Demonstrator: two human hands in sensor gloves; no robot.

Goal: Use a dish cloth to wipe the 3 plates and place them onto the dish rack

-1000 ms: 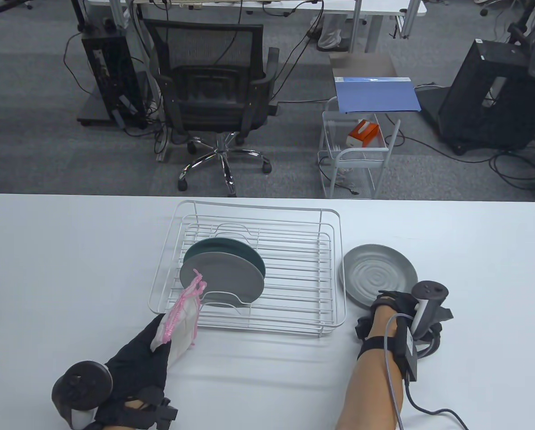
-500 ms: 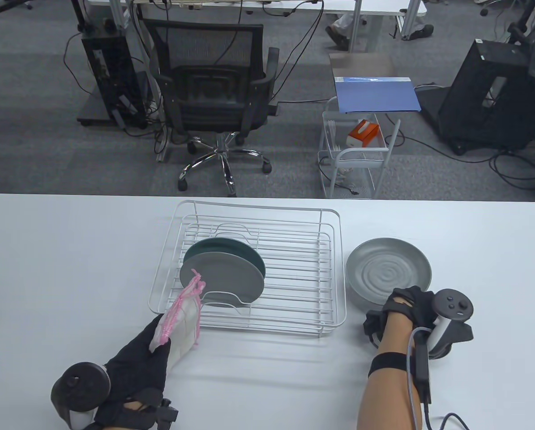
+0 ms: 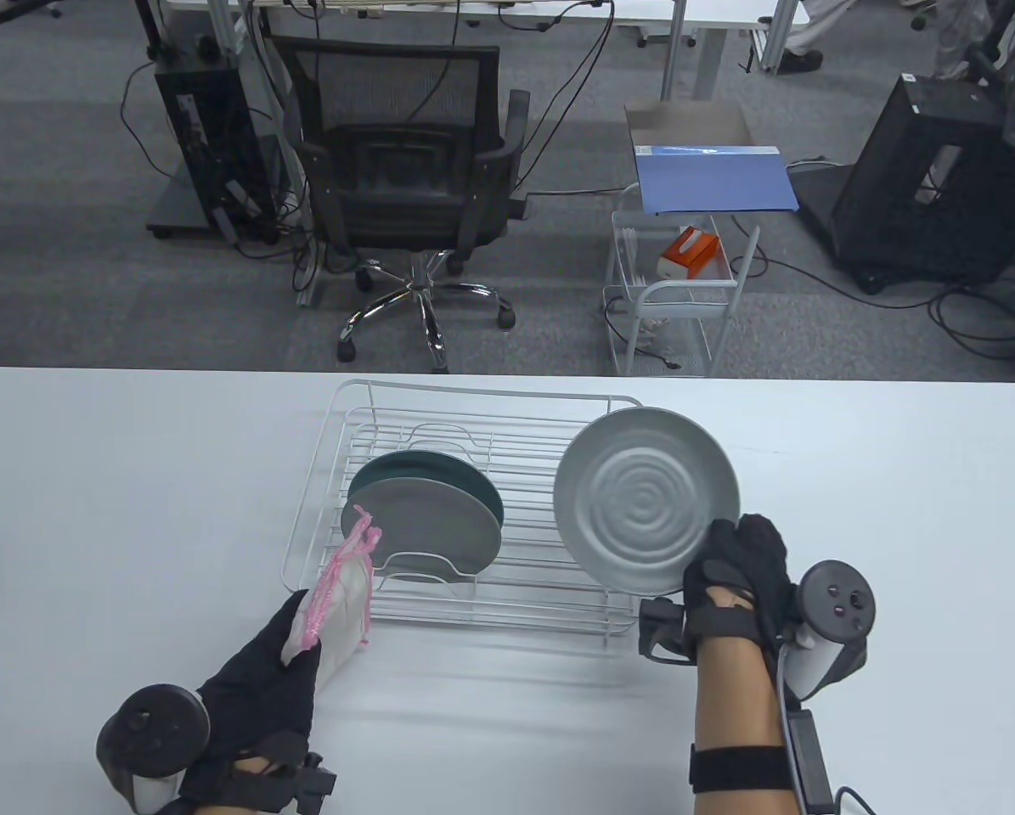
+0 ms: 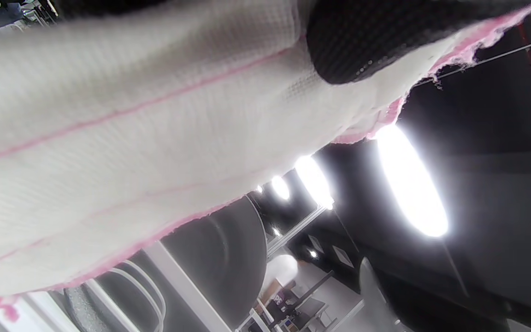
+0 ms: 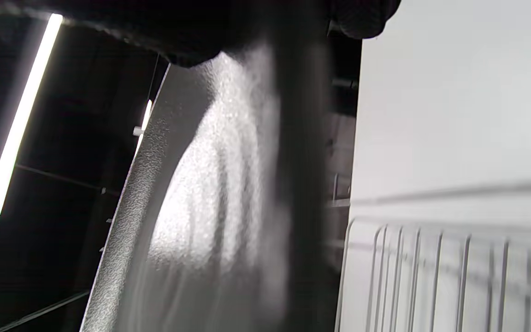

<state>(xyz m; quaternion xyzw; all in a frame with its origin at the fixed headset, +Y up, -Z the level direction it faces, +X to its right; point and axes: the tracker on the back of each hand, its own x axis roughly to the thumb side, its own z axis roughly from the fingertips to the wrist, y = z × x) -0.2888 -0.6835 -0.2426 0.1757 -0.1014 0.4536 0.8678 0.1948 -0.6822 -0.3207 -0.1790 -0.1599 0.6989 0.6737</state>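
At the near edge of the white worktop, the pink-edged dish cloth is gripped in the gloved left hand, its free end raised toward the front of the dish rack; in the left wrist view the cloth is seen pinned under a black fingertip. To the right, the third plate, a grey one with ringed ridges, is clasped at its lower rim by the right hand and is held tilted, face toward the camera, above the rack's right end. Farther in, two plates are already stood on edge in the rack's left slots: a grey plate in front and a dark green plate just behind it. The step in hand is judged to be the presenting of the last plate for wiping, with two of three racked. For the next move, cloth and plate would need to be brought together, since they are well apart, and the plate then lowered on edge into a free slot. The right hand's fingers behind the plate are hidden, the right wrist view is blurred, and whether the plate has been wiped cannot be told. Beyond the worktop, an office chair is seen.
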